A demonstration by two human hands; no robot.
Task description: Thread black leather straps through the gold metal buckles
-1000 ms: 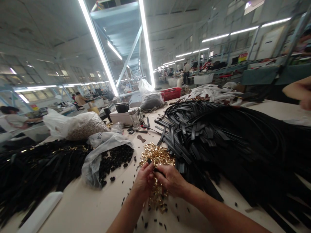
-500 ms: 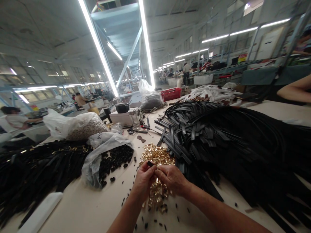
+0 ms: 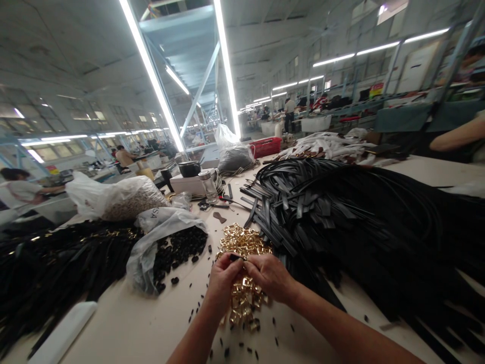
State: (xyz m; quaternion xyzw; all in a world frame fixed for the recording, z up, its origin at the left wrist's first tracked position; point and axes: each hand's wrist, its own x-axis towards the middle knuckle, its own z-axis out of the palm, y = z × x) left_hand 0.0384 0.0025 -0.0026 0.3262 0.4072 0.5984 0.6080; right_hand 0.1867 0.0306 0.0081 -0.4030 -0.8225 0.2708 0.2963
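Over a pile of gold metal buckles [image 3: 242,237], both hands meet fingertip to fingertip. My left hand [image 3: 222,280] is closed, pinching a small black piece [image 3: 235,257] whose end shows above the fingers. Against it, my right hand [image 3: 275,280] is closed in a pinch too; whatever lies between its fingertips is hidden. More gold buckles are scattered below the hands. To the right lies a big heap of long black straps [image 3: 326,202]. Left of the buckles, small black loops [image 3: 185,242] spill from a clear plastic bag [image 3: 144,268].
Small black bits dot the pale tabletop [image 3: 132,328]. At left lie more black straps [image 3: 68,268], a white bar [image 3: 64,331] and a bag of small pale pieces [image 3: 129,197]. A glass jar [image 3: 208,186] and red basket [image 3: 265,147] stand farther back. A person's arm [image 3: 458,134] shows at right.
The black piece has tipped flatter in my left fingers, and less of it shows. My right hand has shifted slightly over it. The view has moved a little.
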